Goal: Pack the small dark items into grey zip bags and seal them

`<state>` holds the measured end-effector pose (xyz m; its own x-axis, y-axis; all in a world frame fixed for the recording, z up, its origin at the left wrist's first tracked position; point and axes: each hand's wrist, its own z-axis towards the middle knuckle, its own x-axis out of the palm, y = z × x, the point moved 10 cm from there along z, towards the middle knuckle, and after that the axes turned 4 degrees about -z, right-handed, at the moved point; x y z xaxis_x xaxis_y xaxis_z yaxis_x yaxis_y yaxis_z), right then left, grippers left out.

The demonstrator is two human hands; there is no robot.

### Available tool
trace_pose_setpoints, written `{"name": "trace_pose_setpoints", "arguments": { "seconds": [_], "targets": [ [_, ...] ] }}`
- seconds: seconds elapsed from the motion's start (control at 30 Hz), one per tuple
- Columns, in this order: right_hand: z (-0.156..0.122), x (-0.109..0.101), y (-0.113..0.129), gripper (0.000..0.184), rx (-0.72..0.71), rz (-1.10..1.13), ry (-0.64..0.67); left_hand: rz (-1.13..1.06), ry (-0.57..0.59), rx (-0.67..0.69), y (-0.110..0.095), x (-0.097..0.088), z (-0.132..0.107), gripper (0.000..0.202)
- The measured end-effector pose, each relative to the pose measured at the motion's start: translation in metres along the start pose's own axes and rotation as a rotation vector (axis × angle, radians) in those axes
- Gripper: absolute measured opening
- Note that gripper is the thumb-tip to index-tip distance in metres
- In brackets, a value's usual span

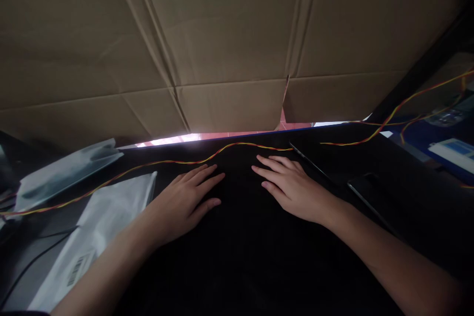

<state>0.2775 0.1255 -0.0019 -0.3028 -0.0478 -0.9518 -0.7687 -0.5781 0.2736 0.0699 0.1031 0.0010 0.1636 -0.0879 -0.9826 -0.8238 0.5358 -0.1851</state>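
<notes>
Just beyond left hand [187, 197] and right hand [294, 186]: red-yellow wire [237, 143].

Left hand [181, 200], right hand [291, 187] on black surface [237, 182], twisted wire [237, 143] beyond, cardboard [229, 34] behind

"What do you have ahead?"
"Creased brown cardboard [229, 34], with bright gaps under its lower edge."
"And on your left?"
"Your nearer white bag [116, 202] carries a barcode label [79, 267]; another pale bag [66, 168] lies beyond it."
"On your right?"
"A white-and-blue box [454, 154]."
</notes>
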Motion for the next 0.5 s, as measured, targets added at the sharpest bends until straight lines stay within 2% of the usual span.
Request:
{"name": "trace_pose_setpoints", "arguments": {
  "seconds": [0.1, 0.2, 0.33, 0.4, 0.5],
  "targets": [
    [0.003, -0.002, -0.003, 0.048, 0.016, 0.042, -0.046, 0.044, -0.071, -0.01, 0.003, -0.004, 0.002, 0.052],
    [0.008, -0.009, -0.004, 0.049, 0.012, 0.096, -0.134, 0.076, -0.174, -0.031, 0.01, -0.016, 0.004, 0.044],
    [0.004, -0.038, 0.003, 0.038, -0.05, 0.181, -0.288, 0.046, -0.269, -0.067, 0.017, -0.047, -0.003, 0.032],
    [0.0, -0.044, 0.013, 0.031, -0.136, 0.238, -0.205, -0.083, -0.179, -0.006, 0.009, -0.054, -0.007, 0.027],
    [-0.009, -0.025, 0.03, 0.01, -0.218, 0.303, 0.171, -0.339, 0.181, 0.016, -0.008, -0.04, -0.016, 0.025]
  ]
}}
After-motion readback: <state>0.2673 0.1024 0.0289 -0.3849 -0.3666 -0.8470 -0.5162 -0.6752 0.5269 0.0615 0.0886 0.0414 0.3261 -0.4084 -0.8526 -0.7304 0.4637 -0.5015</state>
